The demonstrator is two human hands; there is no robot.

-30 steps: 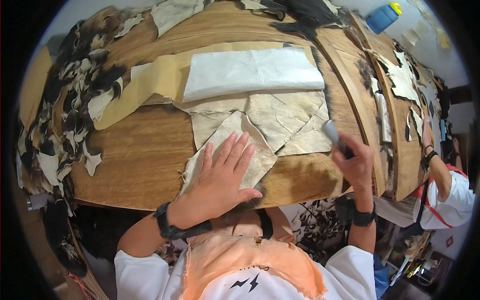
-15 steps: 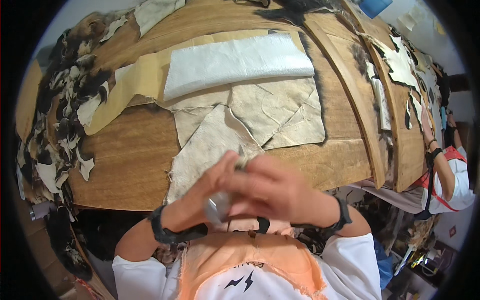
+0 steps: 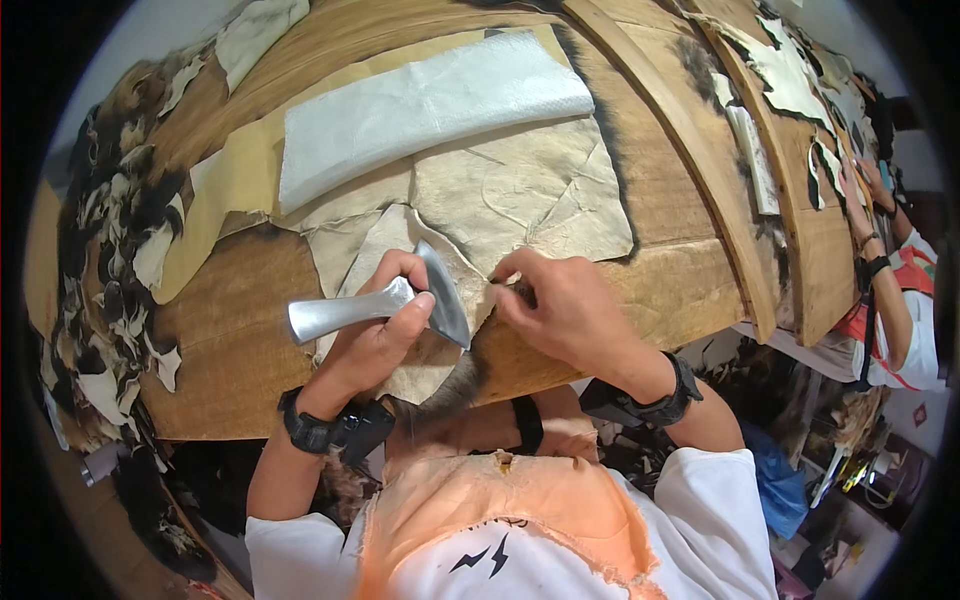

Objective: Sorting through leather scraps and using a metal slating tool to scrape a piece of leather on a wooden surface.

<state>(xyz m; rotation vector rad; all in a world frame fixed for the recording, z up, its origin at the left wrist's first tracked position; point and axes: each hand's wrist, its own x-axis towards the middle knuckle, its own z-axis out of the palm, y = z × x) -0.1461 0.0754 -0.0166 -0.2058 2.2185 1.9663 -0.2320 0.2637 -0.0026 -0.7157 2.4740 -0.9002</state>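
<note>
My left hand [image 3: 378,335] is closed round a silver metal hand knife [image 3: 447,298] with a broad, flared blade and a thick handle pointing left. Its blade lies over a narrow cream hide piece [image 3: 385,238] with dark fur at its lower end, near the table's front edge. My right hand [image 3: 575,310] pinches the right edge of that piece, close to the blade tip. Beyond both hands a larger cream hide [image 3: 520,190] lies skin side up, dark fur showing along its right rim. Its contact with the narrow piece is partly hidden.
A folded silvery-white sheet [image 3: 430,112] rests over tan paper [image 3: 240,175] at the back. Fur scraps [image 3: 110,290] pile up at the left. Wooden strips [image 3: 690,170] cross the table [image 3: 240,350] at the right, where another person's arms [image 3: 875,240] work.
My hands were together and blurred above the table edge; now they are apart, down at the narrow hide piece. The knife has come over it in my left hand. The whole view has shifted slightly.
</note>
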